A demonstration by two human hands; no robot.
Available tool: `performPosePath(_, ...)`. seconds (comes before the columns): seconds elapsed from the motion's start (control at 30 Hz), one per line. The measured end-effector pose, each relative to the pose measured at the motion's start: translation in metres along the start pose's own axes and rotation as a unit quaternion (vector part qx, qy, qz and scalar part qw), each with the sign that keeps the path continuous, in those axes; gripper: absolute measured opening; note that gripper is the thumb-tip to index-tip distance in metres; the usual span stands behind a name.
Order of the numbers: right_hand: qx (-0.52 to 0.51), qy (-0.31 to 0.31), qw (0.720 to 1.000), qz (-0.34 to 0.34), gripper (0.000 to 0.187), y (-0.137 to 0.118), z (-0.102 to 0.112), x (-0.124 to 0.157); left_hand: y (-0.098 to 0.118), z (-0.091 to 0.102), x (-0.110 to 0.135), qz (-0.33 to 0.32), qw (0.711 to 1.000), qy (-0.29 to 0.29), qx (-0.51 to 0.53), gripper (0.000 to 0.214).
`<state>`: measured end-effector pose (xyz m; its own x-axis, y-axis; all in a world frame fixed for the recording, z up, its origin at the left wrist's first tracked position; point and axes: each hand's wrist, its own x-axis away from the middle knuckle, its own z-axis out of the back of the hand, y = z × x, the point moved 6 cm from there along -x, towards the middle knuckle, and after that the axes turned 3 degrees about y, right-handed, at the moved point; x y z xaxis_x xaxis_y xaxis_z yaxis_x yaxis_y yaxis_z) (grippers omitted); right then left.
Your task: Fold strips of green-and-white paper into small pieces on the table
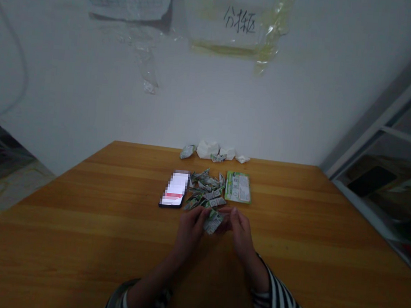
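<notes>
My left hand (191, 227) is closed on the edge of a small green-and-white printed packet (213, 222), thumb on top. Just to the right, my right hand (241, 230) is held with its thumb raised and its fingers reaching left towards the packet's far side. Those fingertips are dim and partly hidden, and whether they touch the packet is unclear. Directly beyond both hands lies a loose pile of similar small packets (207, 188), crumpled and overlapping on the wooden table (111, 241).
A phone (175, 189) with a lit screen lies left of the pile. On its right is a flat green-and-white package (238, 187). White crumpled tissues (207, 150) and a grey-green wrapper (187, 151) line the back edge by the wall. Shelving (375, 188) stands at right.
</notes>
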<state>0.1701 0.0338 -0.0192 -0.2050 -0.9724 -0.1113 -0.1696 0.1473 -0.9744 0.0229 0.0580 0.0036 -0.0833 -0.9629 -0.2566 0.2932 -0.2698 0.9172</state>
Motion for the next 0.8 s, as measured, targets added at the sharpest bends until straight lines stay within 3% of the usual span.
performPosePath(0.13,0.071,-0.08,0.994,-0.003,0.048,0.005,-0.005,-0.001,-0.002,-0.001,0.0,0.005,1.0,-0.004,0.006,0.036)
performPosePath(0.23,0.131,-0.107,0.985,0.02,0.044,0.005,-0.007,-0.001,-0.002,-0.001,0.001,0.002,1.0,-0.004,0.01,0.035)
performPosePath(0.4,0.132,-0.149,0.98,0.028,0.047,-0.001,-0.012,0.002,-0.003,0.0,0.0,-0.002,1.0,-0.004,0.004,0.035)
performPosePath(0.6,0.115,-0.148,0.982,0.026,0.045,-0.006,-0.011,0.001,0.003,0.0,-0.003,-0.003,1.0,-0.015,0.004,0.036)
performPosePath(0.8,0.118,-0.115,0.986,0.007,0.033,0.004,-0.009,-0.001,0.003,-0.011,0.003,0.012,0.997,-0.079,0.024,0.034)
